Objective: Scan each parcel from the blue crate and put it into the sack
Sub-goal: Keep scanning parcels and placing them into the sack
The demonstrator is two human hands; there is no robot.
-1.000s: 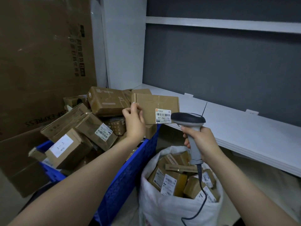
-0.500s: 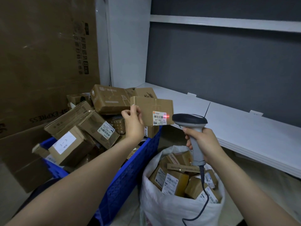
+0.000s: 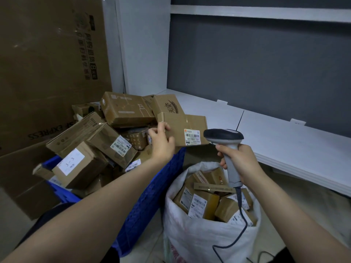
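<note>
Sack: white woven plastic, soft and creased, standing open low in front of you, just right of the crate.
Sacked boxes: small brown cardboard, white printed labels, packed up to the sack's rim and tilted every way.
Cable: thin dark cord, hanging from the scanner's handle down across the sack's mouth.
Right hand: your fingers are curled tight round the scanner's handle, above the sack.
Scanner: smooth plastic, pistol-shaped, with a dark rounded head on a pale grey handle; the head faces left toward the parcel you hold.
Crate: blue plastic with a perforated side, heaped above its rim with taped cardboard boxes, several with white labels.
Left hand: your thumb and fingertips pinch the parcel at its left edge, over the crate's far right corner.
Parcel: flat brown cardboard with glossy tape across its face and a white barcode label at the lower right, turned toward you. It reaches rightward from your left-hand grip, and its labelled end sits just beside the scanner's head; you cannot tell whether they touch.
Shelf: smooth flat white boards, running along the right behind the sack.
Carton: large brown cardboard with dark printing, upright behind the crate on the left.
Wall: matt grey panel above the shelf.
</note>
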